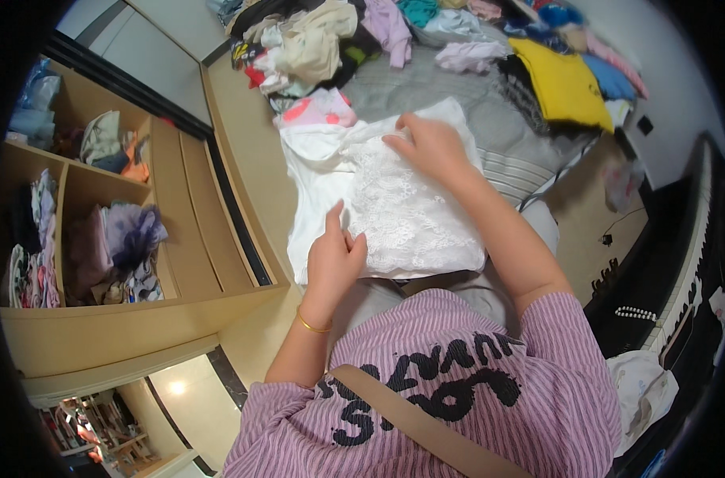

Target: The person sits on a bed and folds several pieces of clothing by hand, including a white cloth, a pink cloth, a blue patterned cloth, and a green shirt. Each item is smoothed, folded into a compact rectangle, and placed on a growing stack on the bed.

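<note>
As our left hand [335, 256] and right hand [433, 150] lay over the white lace garment [410, 223] mid-frame, each grip stood open.

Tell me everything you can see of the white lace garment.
The white lace garment lies mostly flat, apparently folded, just beyond the person's striped shirt, its far side reaching the grey bedspread. The left part looks like smooth, plain cloth, rumpled toward the far side; the right part shows patterned lace. The right hand is on its far right portion. The left hand is over its left portion; whether it touches is unclear.
</note>
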A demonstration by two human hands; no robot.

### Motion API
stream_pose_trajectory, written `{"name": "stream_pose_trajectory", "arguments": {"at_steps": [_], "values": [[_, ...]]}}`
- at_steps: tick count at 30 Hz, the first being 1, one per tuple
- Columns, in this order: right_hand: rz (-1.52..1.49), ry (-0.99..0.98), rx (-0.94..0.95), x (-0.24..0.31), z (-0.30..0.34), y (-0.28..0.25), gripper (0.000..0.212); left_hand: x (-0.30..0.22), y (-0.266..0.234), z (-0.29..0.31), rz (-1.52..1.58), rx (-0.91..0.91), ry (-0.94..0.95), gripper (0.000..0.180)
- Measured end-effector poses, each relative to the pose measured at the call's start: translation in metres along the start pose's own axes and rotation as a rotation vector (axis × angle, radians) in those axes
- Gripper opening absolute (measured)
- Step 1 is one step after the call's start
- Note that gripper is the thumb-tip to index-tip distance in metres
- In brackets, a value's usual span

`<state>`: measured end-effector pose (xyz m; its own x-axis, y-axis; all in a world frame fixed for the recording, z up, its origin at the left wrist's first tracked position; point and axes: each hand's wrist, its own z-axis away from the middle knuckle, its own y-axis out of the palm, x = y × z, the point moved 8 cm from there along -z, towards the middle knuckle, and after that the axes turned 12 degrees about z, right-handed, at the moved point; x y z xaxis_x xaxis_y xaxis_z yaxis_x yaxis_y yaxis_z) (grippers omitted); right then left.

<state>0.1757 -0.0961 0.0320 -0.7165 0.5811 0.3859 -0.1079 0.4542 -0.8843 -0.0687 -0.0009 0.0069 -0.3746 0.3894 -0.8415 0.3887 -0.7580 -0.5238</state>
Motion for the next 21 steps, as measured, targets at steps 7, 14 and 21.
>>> {"name": "stream_pose_trajectory", "arguments": {"at_steps": [7,14,21], "values": [[-0.17,0.269,-0.362,-0.063,0.06,-0.06,0.037,-0.049,0.011,-0.02,-0.153,-0.163,0.482,0.072],[-0.335,0.606,0.045,-0.108,0.133,-0.018,0.048,-0.042,0.072,-0.048,-0.087,-0.098,0.452,0.084],[-1.545,0.496,0.185,-0.07,0.125,-0.002,0.055,-0.047,0.102,-0.057,-0.071,-0.173,0.413,0.085]]}}
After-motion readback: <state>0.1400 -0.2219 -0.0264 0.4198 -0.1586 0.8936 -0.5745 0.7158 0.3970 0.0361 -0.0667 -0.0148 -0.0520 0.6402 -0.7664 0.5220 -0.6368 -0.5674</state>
